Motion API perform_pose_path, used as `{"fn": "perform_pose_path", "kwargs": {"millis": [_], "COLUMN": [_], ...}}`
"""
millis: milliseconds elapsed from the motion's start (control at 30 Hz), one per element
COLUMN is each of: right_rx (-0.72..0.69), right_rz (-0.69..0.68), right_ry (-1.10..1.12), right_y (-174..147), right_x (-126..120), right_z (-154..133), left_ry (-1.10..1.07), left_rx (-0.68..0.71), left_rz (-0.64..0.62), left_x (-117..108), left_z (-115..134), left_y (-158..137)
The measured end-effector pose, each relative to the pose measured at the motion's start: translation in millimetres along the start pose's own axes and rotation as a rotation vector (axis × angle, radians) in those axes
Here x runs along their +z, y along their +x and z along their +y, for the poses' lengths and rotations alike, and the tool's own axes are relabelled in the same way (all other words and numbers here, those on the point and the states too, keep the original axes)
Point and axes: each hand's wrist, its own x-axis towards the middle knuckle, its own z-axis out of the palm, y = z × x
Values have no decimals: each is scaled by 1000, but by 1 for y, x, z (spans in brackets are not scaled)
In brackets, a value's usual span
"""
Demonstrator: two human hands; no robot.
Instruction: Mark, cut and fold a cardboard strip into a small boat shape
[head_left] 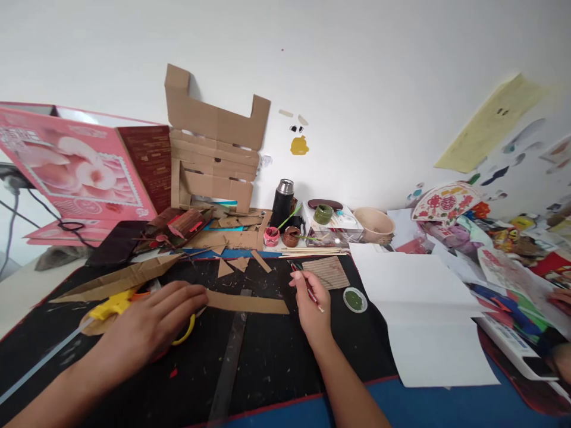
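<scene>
My left hand (154, 324), fingers together, holds the left end of a long brown cardboard strip (250, 302) on the black mat. Its thumb is hidden. Beneath and beside it lie the yellow hot glue gun (111, 304) with a glue stick in its rear, and scissors with a yellow handle (186, 331), partly covered. My right hand (313, 306) is closed around a slim red pencil (312, 292), tip pointing up and left, right of the strip's far end. A metal ruler (232, 356) passes under the strip. Small cardboard offcuts (226, 267) lie beyond it.
Behind the mat stand a black thermos (282, 205), small paint jars (292, 236) and a beige bowl (373, 224). A corrugated piece (326, 271) and a green paint lid (355, 300) lie right. White paper (419, 297) covers the mat's edge. Another person's hand (561, 297) shows far right.
</scene>
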Motion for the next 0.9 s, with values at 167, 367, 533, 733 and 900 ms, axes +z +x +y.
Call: {"fn": "perform_pose_path", "kwargs": {"millis": [167, 367, 533, 733, 900], "right_rx": [96, 175, 176, 174, 196], "right_rz": [-167, -478, -534, -561, -499], "right_ry": [155, 287, 270, 220, 191], "right_y": [-2, -8, -11, -11, -8], "right_x": [4, 8, 6, 5, 6], "right_z": [-4, -10, -15, -22, -23], "left_ry": [-114, -112, -81, -69, -369], "left_rx": [-9, 20, 102, 143, -162], "left_rz": [187, 188, 188, 180, 232], "left_x": [3, 23, 31, 48, 56], "left_z": [2, 9, 12, 17, 30], "left_y": [20, 41, 64, 82, 90]}}
